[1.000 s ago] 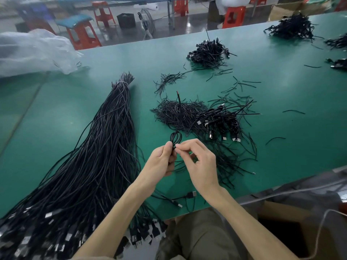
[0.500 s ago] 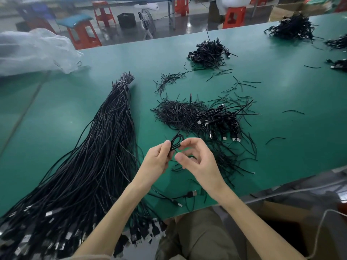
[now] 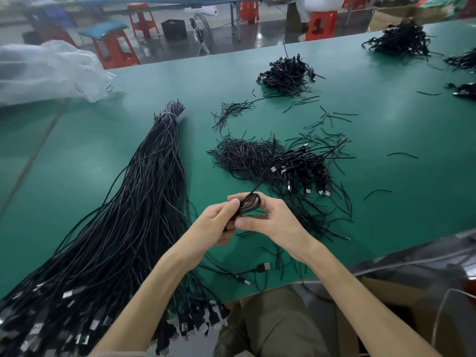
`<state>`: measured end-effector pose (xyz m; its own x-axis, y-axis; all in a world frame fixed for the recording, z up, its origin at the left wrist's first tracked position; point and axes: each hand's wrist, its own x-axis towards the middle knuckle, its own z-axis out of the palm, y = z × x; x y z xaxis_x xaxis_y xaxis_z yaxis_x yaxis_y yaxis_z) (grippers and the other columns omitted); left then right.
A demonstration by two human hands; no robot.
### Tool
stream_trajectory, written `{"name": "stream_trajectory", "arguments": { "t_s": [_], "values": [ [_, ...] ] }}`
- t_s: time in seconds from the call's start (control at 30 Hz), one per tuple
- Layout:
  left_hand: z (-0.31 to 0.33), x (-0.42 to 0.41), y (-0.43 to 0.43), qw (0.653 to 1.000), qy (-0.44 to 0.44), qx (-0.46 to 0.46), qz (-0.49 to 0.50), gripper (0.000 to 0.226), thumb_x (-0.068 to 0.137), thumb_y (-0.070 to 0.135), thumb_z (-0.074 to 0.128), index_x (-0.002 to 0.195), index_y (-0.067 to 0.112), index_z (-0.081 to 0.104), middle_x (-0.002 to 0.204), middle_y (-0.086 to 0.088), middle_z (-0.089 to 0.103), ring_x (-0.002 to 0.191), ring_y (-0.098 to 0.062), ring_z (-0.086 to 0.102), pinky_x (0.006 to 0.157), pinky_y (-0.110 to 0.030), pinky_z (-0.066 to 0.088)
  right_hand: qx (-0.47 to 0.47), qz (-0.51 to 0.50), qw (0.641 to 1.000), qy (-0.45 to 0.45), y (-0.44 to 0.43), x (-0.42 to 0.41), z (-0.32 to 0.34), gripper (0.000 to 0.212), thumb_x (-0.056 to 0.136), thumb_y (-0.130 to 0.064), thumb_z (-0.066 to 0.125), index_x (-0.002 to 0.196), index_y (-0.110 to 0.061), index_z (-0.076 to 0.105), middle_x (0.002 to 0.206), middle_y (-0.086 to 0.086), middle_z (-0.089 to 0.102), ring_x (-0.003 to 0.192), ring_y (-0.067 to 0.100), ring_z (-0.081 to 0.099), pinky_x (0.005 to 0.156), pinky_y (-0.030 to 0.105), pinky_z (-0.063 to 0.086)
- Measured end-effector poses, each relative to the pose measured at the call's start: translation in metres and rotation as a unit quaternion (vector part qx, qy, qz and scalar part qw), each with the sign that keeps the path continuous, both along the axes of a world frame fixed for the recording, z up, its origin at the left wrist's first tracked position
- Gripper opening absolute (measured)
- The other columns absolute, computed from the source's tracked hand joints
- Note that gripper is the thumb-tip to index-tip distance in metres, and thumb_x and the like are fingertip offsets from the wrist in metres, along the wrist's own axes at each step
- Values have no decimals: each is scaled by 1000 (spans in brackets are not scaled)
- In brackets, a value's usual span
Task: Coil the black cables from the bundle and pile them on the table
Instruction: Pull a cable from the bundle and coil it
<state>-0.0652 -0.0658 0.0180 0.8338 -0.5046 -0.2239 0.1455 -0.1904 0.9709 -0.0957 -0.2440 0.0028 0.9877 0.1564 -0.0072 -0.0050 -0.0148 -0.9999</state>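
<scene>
Both hands are closed on one small coiled cable (image 3: 251,202), held above the near part of the green table (image 3: 386,140). My left hand (image 3: 216,222) pinches the gathered lower end of the loops between thumb and fingers. My right hand (image 3: 275,222) has its fingers curled round the far side of the loops, with the thumb lying underneath and pointing toward the left hand. One free tail (image 3: 265,173) of the cable runs up and away from the coil, straight and tilted to the right.

I note the bundle (image 3: 134,215) of long black cables lying on the table to the left of the hands. It is tied near its far tip and fans out toward the near edge, where its plugs hang over. The pile (image 3: 301,163) of finished coils sits beyond the hands and a little to the right, with silver plug ends showing. It touches a heap of thin black ties (image 3: 242,155) on its left. A second pile of coils (image 3: 288,73) lies farther back. One loose plug (image 3: 264,266) rests near the table edge, beneath my right wrist. A crumpled clear plastic bag (image 3: 49,70) lies at the far left corner.
</scene>
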Motion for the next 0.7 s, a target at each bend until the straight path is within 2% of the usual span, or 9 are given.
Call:
{"name": "stream_trajectory", "arguments": {
  "t_s": [0.07,0.1,0.17,0.27,0.4,0.47,0.53,0.6,0.7],
  "values": [
    [-1,0,0,1000,3,-12,12,38,112,36,38,125,20,70,69,5,31,54,-11,26,51,-27,20,-19,-31,999,-13,2,-2,0,40,82,-20,84,121,-18,72,116,2,74,116,19,66,103,53,51],
    [-1,-1,0,1000,3,-18,15,38,111,37,38,121,24,72,70,5,32,54,-11,26,52,-27,21,-31,-46,998,-25,3,-3,0,36,82,-18,83,117,-16,73,112,3,75,111,19,68,99,53,53],
    [-1,-2,0,1000,4,-24,16,40,110,40,40,106,19,73,71,3,34,56,-12,27,52,-28,22,-57,-75,995,-44,5,-5,1,27,82,-17,83,108,-17,75,104,2,75,101,19,70,93,50,55],
    [0,-2,0,1000,-2,-16,14,45,108,44,43,93,8,66,70,3,40,56,-13,31,54,-29,27,-88,-95,989,-69,3,-5,2,21,81,-15,84,99,-22,76,97,-2,73,93,16,70,88,41,56],
    [5,-1,4,999,-40,24,-7,45,108,46,43,75,19,61,68,1,47,54,-15,38,53,-28,33,-119,-89,984,-102,-1,-5,2,17,81,-12,83,91,-24,77,88,-8,68,85,11,66,79,25,53],
    [5,-2,3,998,-47,29,-1,47,108,46,43,74,19,59,67,2,46,53,-16,37,53,-27,32,-121,-92,983,-100,-1,-6,1,18,82,-12,82,90,-27,76,88,-7,70,85,10,68,79,26,54],
    [3,-5,-1,999,-37,22,18,47,108,46,42,78,13,55,66,2,41,51,-15,33,50,-25,27,-105,-101,986,-79,1,-6,-1,14,84,-12,82,93,-22,77,91,-4,73,85,13,71,81,35,58],
    [2,-8,-7,998,-42,31,41,48,109,45,41,79,9,51,61,3,36,50,-13,27,46,-23,23,-89,-114,988,-59,4,-7,-4,13,87,-12,80,98,-17,77,92,0,76,81,17,74,79,37,60],
    [0,-10,-13,984,-127,103,74,56,110,41,39,65,8,42,53,4,37,48,-14,29,49,-30,27,-92,-116,988,-51,7,-12,-8,8,91,-15,76,99,-16,76,87,-3,78,71,17,74,73,33,61]
  ]
}}
